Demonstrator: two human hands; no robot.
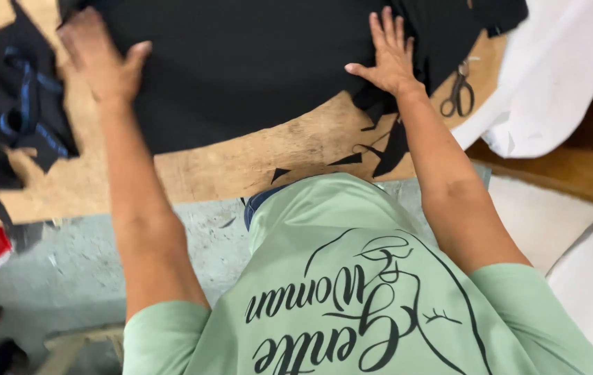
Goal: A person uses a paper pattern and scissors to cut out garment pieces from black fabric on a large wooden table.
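A large piece of black fabric lies spread over a wooden table, its near edge cut in a curve. My left hand rests flat on the fabric's left side, fingers apart. Flat on the cloth's right side is my right hand, its fingers spread and thumb out. Neither hand holds anything. Small black offcuts lie on the wood just below my right wrist.
A pair of scissors lies on the table right of my right hand. White cloth hangs at the far right. A heap of black fabric with blue trim sits at the left. Grey floor lies below the table edge.
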